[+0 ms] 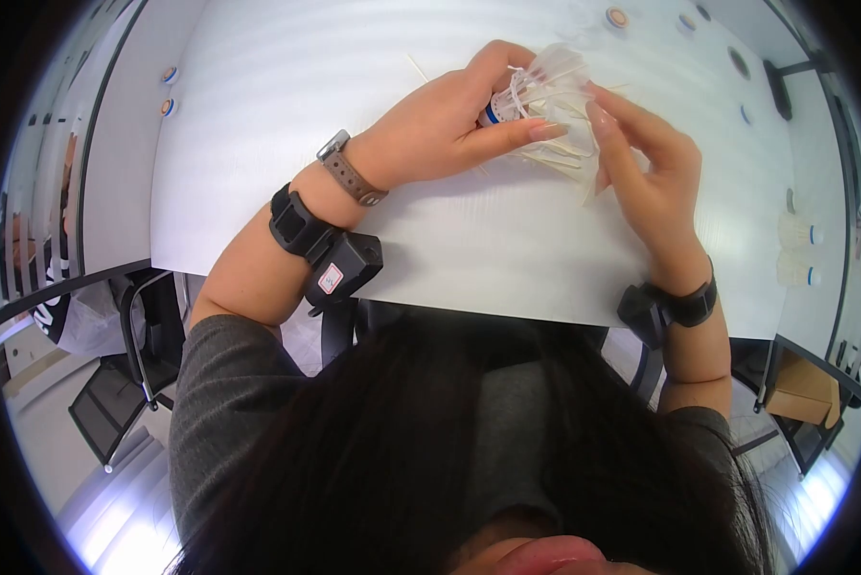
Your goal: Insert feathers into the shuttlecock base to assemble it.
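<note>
Fingers of left hand clasp shuttlecock; right hand, fingers extended, touches its feathers. Likely mid-assembly: loose feathers beneath, finished shuttlecocks at table right edge.

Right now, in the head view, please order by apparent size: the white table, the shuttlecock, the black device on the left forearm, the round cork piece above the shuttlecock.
1. white table
2-3. shuttlecock and black device: they look alike, and the device is nearer the camera, so unranked
4. round cork piece
</note>
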Demonstrator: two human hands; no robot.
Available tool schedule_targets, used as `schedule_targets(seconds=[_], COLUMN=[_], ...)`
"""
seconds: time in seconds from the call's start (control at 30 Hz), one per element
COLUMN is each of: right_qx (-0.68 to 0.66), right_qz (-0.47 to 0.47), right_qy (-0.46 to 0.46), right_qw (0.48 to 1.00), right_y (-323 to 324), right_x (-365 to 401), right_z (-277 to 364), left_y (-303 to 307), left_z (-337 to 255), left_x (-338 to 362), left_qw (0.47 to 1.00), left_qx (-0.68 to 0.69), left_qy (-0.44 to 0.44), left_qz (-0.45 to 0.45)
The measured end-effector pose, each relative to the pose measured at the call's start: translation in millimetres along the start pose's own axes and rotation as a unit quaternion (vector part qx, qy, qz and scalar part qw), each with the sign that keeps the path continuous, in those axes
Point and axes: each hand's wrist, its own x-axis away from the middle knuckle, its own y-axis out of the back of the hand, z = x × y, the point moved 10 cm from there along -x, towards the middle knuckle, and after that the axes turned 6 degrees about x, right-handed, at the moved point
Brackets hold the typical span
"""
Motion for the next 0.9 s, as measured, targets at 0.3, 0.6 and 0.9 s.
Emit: schedule_targets(seconds=[0.3, 0.6, 0.9], right_qx=[0.019, -0.09, -0.105], right_qz=[0.014, 0.0, -0.008], right_qy=[0.039, -0.11, -0.128], right_qw=[0.999, 0.99, 0.986], right_y=[-5, -3, -5], right_x=[1, 1, 0], right_z=[8, -18, -28], left_y=[0, 1, -4], left_z=[3, 4, -4], left_x=[-1, -1, -1], left_qw=[1.0, 1.0, 0.998], left_qx=[-0.001, -0.019, -0.043], left_qy=[-0.001, 0.007, 0.024], left_qz=[-0.011, -0.01, 0.025])
